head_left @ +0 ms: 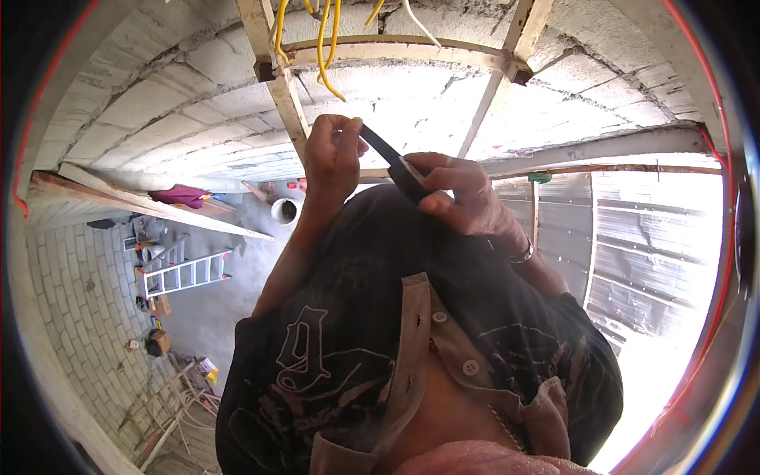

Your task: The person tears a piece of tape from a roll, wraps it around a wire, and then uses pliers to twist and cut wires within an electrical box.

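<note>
**Tape [378, 144] held taut beneath yellow wires [331, 59]**

At upper centre of the frame, the free end is pinched between the closed fingers of the left hand [331, 162]. The roll [408, 184] is gripped by the fingers of the right hand [471, 194]. With the two ends held apart, the strip is drawn straight, probably so that it cannot fold and stick to itself.
</note>
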A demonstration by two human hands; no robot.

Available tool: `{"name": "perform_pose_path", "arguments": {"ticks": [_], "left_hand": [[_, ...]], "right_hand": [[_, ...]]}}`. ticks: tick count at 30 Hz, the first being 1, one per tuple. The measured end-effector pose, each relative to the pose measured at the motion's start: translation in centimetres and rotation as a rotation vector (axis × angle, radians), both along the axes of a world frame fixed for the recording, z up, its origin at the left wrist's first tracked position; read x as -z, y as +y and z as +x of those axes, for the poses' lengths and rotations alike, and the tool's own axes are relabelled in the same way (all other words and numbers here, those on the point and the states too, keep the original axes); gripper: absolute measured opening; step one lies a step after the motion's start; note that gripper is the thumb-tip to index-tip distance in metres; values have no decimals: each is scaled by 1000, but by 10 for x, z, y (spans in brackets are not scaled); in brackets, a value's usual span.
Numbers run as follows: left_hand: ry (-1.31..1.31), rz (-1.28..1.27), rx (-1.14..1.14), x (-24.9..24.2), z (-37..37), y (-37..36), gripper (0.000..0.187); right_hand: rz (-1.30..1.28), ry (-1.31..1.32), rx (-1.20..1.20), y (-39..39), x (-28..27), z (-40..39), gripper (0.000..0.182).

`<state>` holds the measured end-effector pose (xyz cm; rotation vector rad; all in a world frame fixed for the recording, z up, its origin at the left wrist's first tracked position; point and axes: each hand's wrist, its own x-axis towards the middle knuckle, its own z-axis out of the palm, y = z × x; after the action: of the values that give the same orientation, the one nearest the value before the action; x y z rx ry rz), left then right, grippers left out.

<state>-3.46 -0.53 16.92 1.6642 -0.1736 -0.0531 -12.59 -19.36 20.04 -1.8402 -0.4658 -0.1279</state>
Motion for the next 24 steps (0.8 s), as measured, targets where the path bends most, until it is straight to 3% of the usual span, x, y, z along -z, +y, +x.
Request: {"name": "perform_pose_path", "arguments": {"ticks": [4,9,13,15,17,18,19,21,22,24], "left_hand": [[29,-28,12,6,-1,-3,16],[89,-9,2,9,-3,-8,16],[176,-10,-14,15,-1,-1,16],[382,-199,192,23,3,11,16],[638,-233,410,24,7,28,16],[595,-221,504,27,5,35,20],[552,-208,598,33,5,42,24],[538,-385,798,43,21,62,38],[559,-466,875,45,29,68,48],[493,-342,793,33,34,56,50]], "right_hand": [[284,259,23,-11,-8,-14,64],[179,317,119,-28,-6,-17,66],[8,249,106,-44,-1,-14,53],[-78,258,103,-57,1,-10,48],[-217,202,36,-69,-1,-6,43],[-169,200,-7,-72,-3,-2,41],[-75,386,12,-72,-13,1,43],[-142,446,-40,-83,-17,7,45],[-308,179,-88,-84,-21,10,47],[-372,298,-123,-89,-36,18,40]]}}
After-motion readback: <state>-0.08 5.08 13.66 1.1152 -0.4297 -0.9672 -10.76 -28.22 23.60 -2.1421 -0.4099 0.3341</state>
